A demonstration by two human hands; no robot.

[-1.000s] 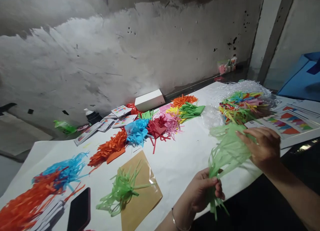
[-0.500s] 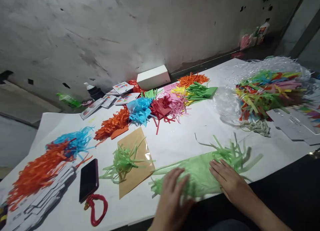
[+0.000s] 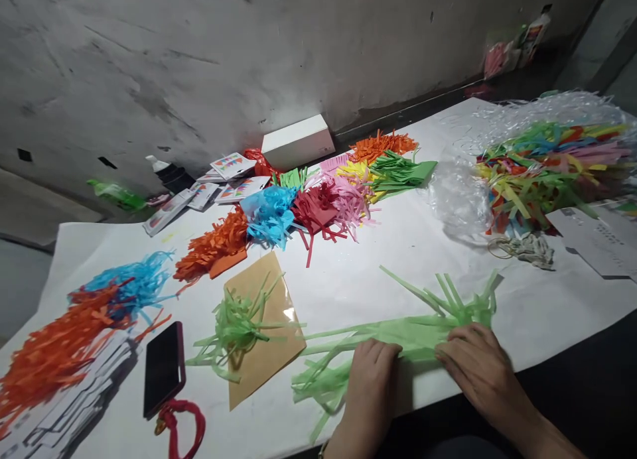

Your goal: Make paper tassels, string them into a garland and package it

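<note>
A long strip of light green fringed tissue paper (image 3: pixel 398 331) lies flat near the front edge of the white table (image 3: pixel 378 266). My left hand (image 3: pixel 371 383) presses on the strip's middle-left part, fingers curled over its near edge. My right hand (image 3: pixel 472 363) presses on the strip further right, fingers bent over the paper. Loose green fringes stick out at both ends of the strip. A second green fringe bundle (image 3: pixel 233 326) rests on a tan envelope (image 3: pixel 263 333) to the left.
Piles of orange (image 3: pixel 213 247), blue (image 3: pixel 269 213), red and pink fringes lie mid-table. A clear bag of mixed coloured strips (image 3: pixel 542 170) sits at the right. A dark phone (image 3: pixel 164 369) with a red cord, printed cards (image 3: pixel 597 243) and a white box (image 3: pixel 297 140) are around.
The green paper was held up in both hands, then laid on the table. Both hands now press and gather it into a narrower strip near the front edge.
</note>
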